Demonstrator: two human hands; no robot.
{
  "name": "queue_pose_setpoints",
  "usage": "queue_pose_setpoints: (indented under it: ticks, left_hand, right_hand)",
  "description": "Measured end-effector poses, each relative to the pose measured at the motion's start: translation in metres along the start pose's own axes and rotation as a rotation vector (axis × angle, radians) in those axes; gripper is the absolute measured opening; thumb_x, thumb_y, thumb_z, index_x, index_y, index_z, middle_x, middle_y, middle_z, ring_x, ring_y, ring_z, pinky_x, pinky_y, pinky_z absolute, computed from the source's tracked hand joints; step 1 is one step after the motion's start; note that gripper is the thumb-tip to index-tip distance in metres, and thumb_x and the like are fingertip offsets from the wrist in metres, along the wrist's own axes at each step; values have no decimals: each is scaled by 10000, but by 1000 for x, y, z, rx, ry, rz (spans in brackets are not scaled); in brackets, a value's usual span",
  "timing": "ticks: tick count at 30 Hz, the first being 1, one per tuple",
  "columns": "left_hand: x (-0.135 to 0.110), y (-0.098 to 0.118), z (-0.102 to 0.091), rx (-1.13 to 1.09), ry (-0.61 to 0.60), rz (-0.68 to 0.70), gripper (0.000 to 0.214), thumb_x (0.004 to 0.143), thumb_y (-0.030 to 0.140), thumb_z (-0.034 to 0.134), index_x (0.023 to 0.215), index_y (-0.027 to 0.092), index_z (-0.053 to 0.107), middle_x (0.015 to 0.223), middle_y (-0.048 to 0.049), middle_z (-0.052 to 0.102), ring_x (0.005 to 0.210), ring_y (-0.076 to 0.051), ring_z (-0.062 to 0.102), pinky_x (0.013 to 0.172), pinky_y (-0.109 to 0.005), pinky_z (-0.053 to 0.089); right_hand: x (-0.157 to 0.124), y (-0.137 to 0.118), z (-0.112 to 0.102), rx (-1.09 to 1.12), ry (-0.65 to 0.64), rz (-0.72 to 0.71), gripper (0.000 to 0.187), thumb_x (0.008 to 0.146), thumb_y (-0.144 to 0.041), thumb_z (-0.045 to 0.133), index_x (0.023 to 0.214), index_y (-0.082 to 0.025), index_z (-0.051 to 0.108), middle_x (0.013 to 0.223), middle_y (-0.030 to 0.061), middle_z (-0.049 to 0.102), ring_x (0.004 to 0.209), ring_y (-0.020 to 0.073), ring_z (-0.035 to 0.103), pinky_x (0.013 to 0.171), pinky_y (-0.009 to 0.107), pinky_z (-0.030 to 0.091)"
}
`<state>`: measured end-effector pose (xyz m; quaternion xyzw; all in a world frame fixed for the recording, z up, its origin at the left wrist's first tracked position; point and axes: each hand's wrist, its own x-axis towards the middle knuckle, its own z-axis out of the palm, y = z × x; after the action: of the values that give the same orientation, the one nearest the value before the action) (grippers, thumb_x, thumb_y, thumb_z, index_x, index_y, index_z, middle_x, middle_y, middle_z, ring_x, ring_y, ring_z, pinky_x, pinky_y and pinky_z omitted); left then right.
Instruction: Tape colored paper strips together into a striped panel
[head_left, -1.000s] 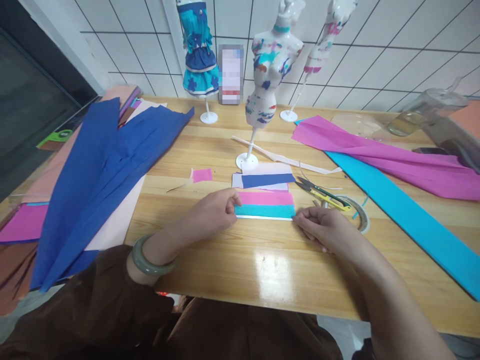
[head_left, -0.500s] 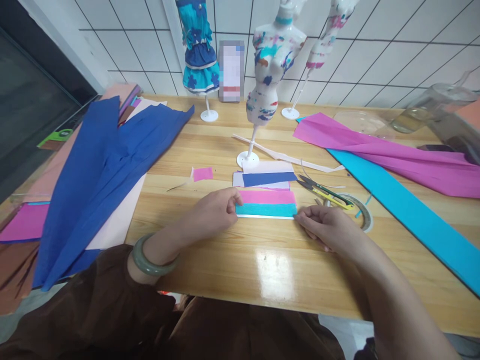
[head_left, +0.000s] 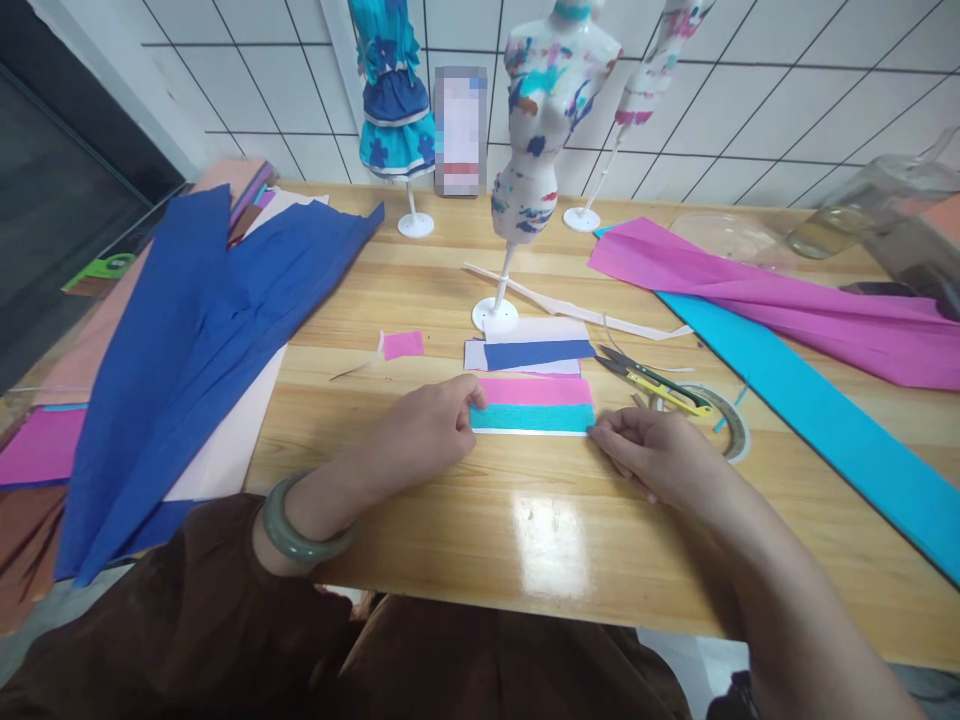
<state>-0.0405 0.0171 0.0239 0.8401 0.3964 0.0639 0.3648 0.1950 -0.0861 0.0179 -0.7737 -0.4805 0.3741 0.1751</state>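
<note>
A teal paper strip [head_left: 532, 418] with a white lower edge lies along a pink strip [head_left: 536, 391] on the table. My left hand [head_left: 442, 420] is closed, its thumb and fingertips pinching the left end of the teal strip. At the lower right corner of that strip, my right hand [head_left: 645, 445] is closed too, with the fingertips on the corner. Just beyond lie a dark blue strip [head_left: 536, 353] and pale strips partly beneath it. Yellow-and-black thread snips [head_left: 660, 388] rest across a roll of tape [head_left: 735, 430] beside my right hand.
A paint-marked mannequin [head_left: 525, 140] stands behind the strips, with a dressed mannequin [head_left: 394, 110] to its left. Large blue paper [head_left: 247, 290] covers the left side. Magenta paper [head_left: 750, 300] and a long turquoise piece [head_left: 817, 400] lie right. A pink scrap [head_left: 403, 345] is nearby.
The whole view has tipped slightly, so the things at the back appear a little higher. Both hands keep their places at the ends of the teal strip.
</note>
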Motion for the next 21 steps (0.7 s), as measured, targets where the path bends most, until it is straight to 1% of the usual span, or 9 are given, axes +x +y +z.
queue_pose_setpoints:
  ticks: [5,10,14,17,19,21]
  left_hand:
    - [0,1,0,21,-1,-5,295,690,89,429,937,212,534,714,17,571,653,-139,518,550,-250,347]
    - [0,2,0,24,-2,-6,297,685,81,426,930,204,539,719,9,574,655,-144,515,557,-255,345]
    - [0,2,0,16,-8,-11,310,677,72,436,939,200,541,728,6,584,658,-144,516,556,-255,340]
    - [1,2,0,17,-11,-9,315,682,75,437,952,202,540,722,6,583,651,-145,512,549,-255,332]
    - [1,3,-1,22,-13,-11,310,681,80,441,947,202,542,719,6,582,657,-148,513,551,-256,332]
    - [1,3,-1,23,-14,-18,312,675,80,444,945,201,543,730,4,584,666,-151,516,557,-258,336]
  right_hand:
    - [3,4,2,-46,-2,50,295,783,-436,505,606,-201,481,414,-67,464,305,78,420,377,213,344]
    - [1,2,2,-121,45,41,318,797,-460,493,608,-204,496,386,-63,470,295,91,421,399,230,346]
    - [0,3,0,-216,106,80,359,801,-494,497,587,-206,515,309,-52,451,291,112,424,434,250,357]
    - [-1,5,-2,-214,121,98,364,806,-502,504,599,-204,527,295,-47,453,294,120,437,448,256,363]
    - [-4,5,-3,-174,168,90,374,823,-517,484,632,-200,543,314,-43,469,299,123,444,438,259,360]
    - [-11,5,-2,-140,287,48,368,847,-517,459,715,-193,574,401,-22,543,352,134,496,441,261,376]
